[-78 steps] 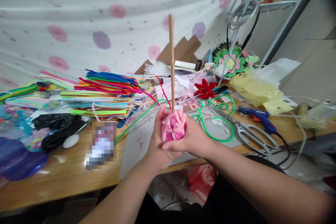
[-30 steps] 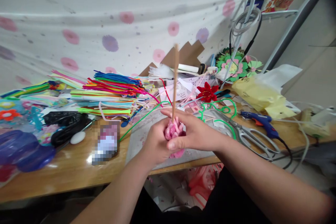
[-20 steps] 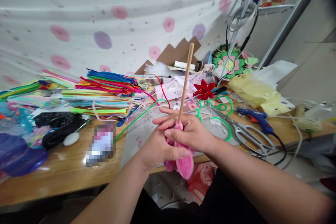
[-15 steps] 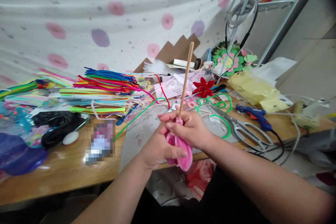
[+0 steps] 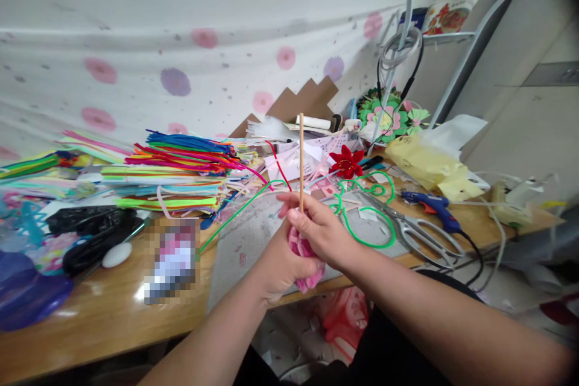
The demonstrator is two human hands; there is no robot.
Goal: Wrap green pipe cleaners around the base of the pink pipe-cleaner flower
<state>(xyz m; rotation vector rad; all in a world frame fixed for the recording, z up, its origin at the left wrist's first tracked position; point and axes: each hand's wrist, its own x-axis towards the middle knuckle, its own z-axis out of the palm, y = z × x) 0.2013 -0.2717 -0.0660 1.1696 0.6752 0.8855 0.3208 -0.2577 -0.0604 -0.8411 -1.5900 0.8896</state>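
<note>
Between my two hands is a pink fuzzy pipe-cleaner flower (image 5: 299, 245), its petals pointing down toward me. A thin wooden stick (image 5: 301, 157) rises almost upright from its base. My left hand (image 5: 278, 259) is closed around the petals from the left, with its thumb across their lower part. My right hand (image 5: 316, 223) is closed at the flower's base, thumb and fingers pinching where the stick comes out. The fingers hide much of the flower. Both hands are above the front edge of a grey cutting mat (image 5: 235, 253).
Bundles of coloured pipe cleaners (image 5: 181, 157) lie at the back left. A red flower (image 5: 347, 161), green pipe cleaners (image 5: 384, 245), large scissors (image 5: 423, 238) and a blue glue gun (image 5: 436, 205) are to the right. A white egg-shaped piece (image 5: 117, 255) lies left on the wooden table (image 5: 113, 307).
The stick has swung from leaning right to nearly upright and sits lower. The pink petals are more covered by my hands, which stay closed on the flower. The view has shifted slightly.
</note>
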